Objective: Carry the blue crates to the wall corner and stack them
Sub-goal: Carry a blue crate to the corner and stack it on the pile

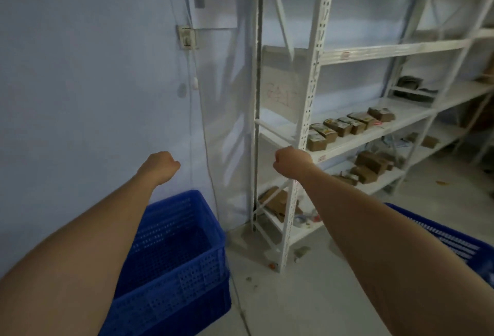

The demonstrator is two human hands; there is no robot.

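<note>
A stack of perforated blue crates (181,263) stands on the floor against the wall at the lower left, the top one empty inside. Another blue crate (441,236) shows partly at the right edge, behind my right forearm. My left hand (160,166) is raised above the stack, its fingers curled into a fist with nothing in it. My right hand (290,160) is also a closed fist, empty, held up in front of the shelf upright. Neither hand touches a crate.
A white metal shelf rack (307,111) fills the right, holding brown boxes (344,125) and cardboard scraps on its lower levels. A wall switch (187,37) with a hanging cable is on the pale wall. Small litter lies on the grey floor (307,295).
</note>
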